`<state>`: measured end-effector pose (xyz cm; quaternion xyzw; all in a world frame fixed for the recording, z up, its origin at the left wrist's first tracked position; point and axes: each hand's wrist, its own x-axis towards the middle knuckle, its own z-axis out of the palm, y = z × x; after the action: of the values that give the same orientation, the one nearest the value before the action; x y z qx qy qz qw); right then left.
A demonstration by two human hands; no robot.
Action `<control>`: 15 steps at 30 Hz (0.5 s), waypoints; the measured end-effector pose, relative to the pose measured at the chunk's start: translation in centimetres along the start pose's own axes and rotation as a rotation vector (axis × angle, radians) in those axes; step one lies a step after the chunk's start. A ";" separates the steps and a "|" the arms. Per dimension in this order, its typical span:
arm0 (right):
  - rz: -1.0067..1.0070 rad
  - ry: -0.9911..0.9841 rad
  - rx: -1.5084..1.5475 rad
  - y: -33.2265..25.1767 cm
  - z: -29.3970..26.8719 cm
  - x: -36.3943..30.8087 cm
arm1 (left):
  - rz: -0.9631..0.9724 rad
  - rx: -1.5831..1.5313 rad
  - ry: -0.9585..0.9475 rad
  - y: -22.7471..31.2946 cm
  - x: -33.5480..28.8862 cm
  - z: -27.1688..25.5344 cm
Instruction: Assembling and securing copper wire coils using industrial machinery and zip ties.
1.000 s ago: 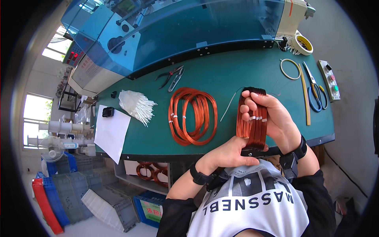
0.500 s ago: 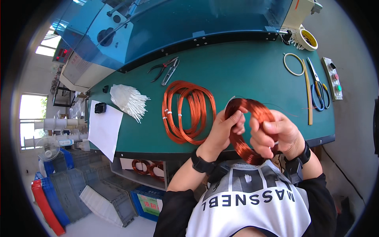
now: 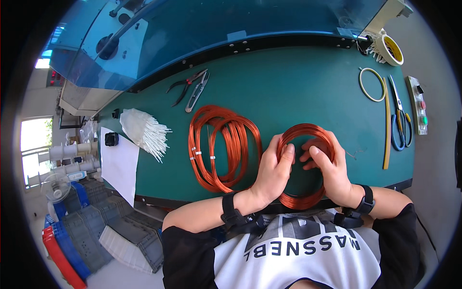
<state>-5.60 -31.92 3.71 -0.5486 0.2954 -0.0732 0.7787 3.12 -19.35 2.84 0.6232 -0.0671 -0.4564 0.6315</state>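
Observation:
Between my hands is a round coil of copper wire (image 3: 302,201), its ring facing up over the table's near edge. My left hand (image 3: 273,171) grips the ring's left side, thumb on top. On the opposite side my right hand (image 3: 334,171) is closed round it, thumb over the inner edge and some fingertips showing inside the ring. A thin loose wire end (image 3: 357,153) sticks out to the right of my right hand. Left of my hands, several larger copper wire coils (image 3: 226,120) lie overlapped on the green table, with small white ties round them.
Pliers (image 3: 185,86) and snips (image 3: 197,91) lie behind the coils. At left are a bag of white ties (image 3: 144,132) and a paper sheet (image 3: 118,166). Scissors (image 3: 398,123), a wooden stick (image 3: 386,130), a yellowish ring (image 3: 372,84) and a button box (image 3: 417,106) sit at right. A blue-covered machine (image 3: 192,29) spans the back.
The held coil has turned from tilted on edge to nearly flat, its ring now facing up. Both hands have settled on its opposite sides. The head view has shifted slightly.

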 end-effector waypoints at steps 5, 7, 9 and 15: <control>-0.040 0.018 -0.016 0.4 1.4 1.2 | 0.007 -0.054 0.036 0.5 -0.1 -0.1; -0.062 0.017 0.007 0.5 2.3 1.7 | 0.012 -0.073 0.047 0.5 -0.2 0.1; -0.090 0.017 0.031 0.6 2.7 2.0 | 0.070 -0.077 0.098 0.1 -0.2 0.0; -0.009 0.019 -0.070 -0.2 0.8 1.5 | 0.328 -0.053 0.188 -1.6 -0.1 0.4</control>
<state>-3.85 -32.01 3.49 -0.5759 0.3027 -0.0714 0.7561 2.01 -19.22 1.58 0.6268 -0.0965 -0.2888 0.7172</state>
